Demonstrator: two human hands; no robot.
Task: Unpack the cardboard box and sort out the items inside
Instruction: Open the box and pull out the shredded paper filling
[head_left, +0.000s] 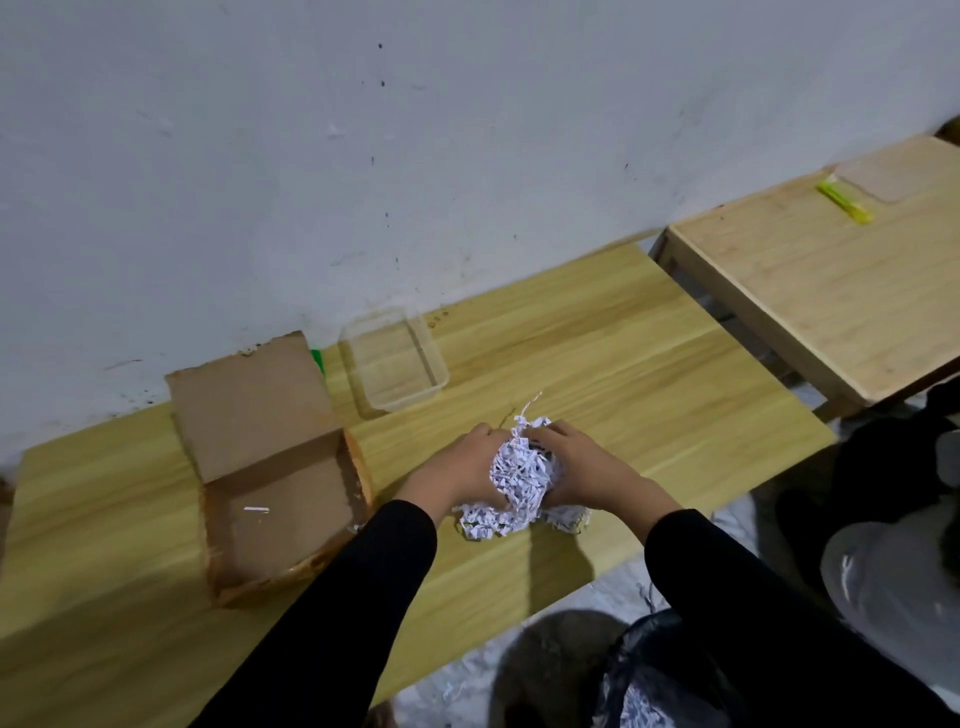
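An open cardboard box (275, 525) lies at the left of the wooden table (623, 374), its lid flap up against the wall. Only a scrap of white paper shows on its floor. A bundle of white shredded paper (519, 478) sits at the table's middle near the front edge. My left hand (457, 467) grips the bundle's left side. On its right side my right hand (582, 467) is closed. Something dark shows inside the shreds between my hands; I cannot tell what it is.
A clear plastic tray (395, 358) stands behind the bundle near the wall, with something green (317, 358) between it and the box flap. A second wooden table (810, 280) at the right holds a yellow-green object (844, 200). A black bag (660, 675) with shreds is on the floor.
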